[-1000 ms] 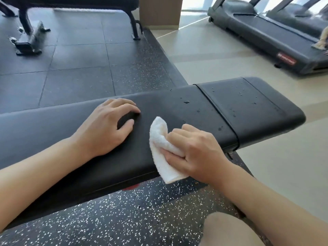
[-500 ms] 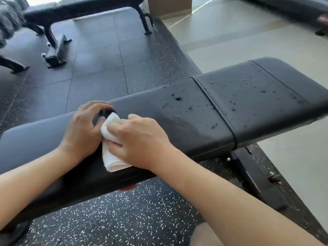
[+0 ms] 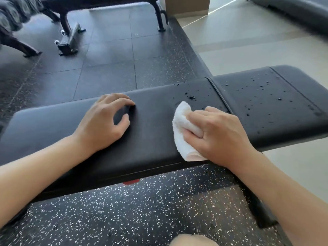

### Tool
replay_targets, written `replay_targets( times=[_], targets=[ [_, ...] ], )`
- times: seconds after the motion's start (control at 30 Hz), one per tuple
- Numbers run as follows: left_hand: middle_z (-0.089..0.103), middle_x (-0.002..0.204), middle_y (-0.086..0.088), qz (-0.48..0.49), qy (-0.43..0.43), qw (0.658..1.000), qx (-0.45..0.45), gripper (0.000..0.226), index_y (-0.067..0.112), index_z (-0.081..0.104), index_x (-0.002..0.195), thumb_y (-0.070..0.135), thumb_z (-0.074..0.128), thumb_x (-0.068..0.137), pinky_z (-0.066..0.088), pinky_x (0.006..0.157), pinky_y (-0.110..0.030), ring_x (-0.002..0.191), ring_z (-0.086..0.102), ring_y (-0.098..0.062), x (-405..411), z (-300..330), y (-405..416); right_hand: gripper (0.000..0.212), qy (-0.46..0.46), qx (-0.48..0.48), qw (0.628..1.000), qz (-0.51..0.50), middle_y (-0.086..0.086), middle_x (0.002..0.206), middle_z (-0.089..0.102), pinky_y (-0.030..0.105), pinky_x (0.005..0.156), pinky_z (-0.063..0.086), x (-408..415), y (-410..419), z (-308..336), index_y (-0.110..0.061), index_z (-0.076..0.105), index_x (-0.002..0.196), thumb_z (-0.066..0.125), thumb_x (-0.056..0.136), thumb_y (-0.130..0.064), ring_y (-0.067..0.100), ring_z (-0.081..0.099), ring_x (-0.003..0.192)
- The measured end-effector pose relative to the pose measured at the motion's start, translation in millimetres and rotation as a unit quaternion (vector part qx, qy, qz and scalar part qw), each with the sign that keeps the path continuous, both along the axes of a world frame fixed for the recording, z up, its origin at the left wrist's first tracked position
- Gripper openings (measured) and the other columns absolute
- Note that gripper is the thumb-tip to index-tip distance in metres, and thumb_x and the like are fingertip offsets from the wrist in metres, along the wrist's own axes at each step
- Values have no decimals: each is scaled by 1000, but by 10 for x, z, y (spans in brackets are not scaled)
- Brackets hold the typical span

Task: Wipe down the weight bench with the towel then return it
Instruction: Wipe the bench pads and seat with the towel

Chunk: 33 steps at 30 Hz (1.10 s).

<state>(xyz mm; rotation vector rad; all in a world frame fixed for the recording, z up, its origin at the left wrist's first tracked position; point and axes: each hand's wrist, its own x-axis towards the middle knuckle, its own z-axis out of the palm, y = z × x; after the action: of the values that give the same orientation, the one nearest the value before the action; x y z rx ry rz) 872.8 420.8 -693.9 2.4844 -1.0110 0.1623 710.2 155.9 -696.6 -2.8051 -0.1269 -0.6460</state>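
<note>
A black padded weight bench runs across the view in front of me. Its right pad beyond the seam carries scattered water droplets, and a few sit just left of the seam. My right hand grips a folded white towel and presses it on the long pad, a little left of the seam. My left hand rests on the pad further left, fingers arched with their tips on the surface, holding nothing.
A second black bench with metal legs stands at the back on dark rubber tiles. Speckled rubber flooring lies under my bench. Pale tiled floor spreads to the right, with a treadmill edge at the top right. My knee shows at the bottom.
My right hand slid the towel left until it met my left hand, then back right toward the seam. The left hand stayed on the pad.
</note>
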Motion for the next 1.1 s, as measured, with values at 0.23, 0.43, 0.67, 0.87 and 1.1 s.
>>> replay_targets(
  times=[0.23,0.43,0.67,0.87,1.1],
  targets=[
    [63,108,11,-16,-13,1000,6,39,29,68,119,35,50,86,44,94,-33,105,54,-21,48,54,-44,31,6,-2,1000,17,-8,82,63,33,62,31,769,769,41,-26,58,116,48,97,-48,24,54,80],
    [63,97,13,-106,9,994,13,19,31,72,95,28,56,86,50,91,-38,98,59,-15,423,247,-480,19,24,13,999,19,-11,72,45,35,59,38,276,572,9,-29,51,91,59,94,-45,16,40,73],
    [58,106,14,-190,29,981,-37,19,32,69,103,30,57,89,46,101,-39,106,54,-18,613,15,-725,40,-13,23,988,-153,-16,60,33,30,58,32,-225,-161,-17,-36,28,75,63,93,-41,13,33,66],
    [59,112,14,-207,69,975,-52,22,33,71,105,18,69,88,37,101,-27,112,51,-18,701,18,-721,29,39,7,971,-235,-9,62,43,36,60,45,231,27,59,-31,43,79,64,93,-43,20,46,70],
    [55,115,19,-203,150,967,-23,27,40,67,112,39,66,85,45,105,-38,115,55,-16,958,81,-746,26,10,5,982,-189,-10,67,33,31,52,38,466,854,62,-27,47,82,71,85,-36,17,40,65]
  ],
)
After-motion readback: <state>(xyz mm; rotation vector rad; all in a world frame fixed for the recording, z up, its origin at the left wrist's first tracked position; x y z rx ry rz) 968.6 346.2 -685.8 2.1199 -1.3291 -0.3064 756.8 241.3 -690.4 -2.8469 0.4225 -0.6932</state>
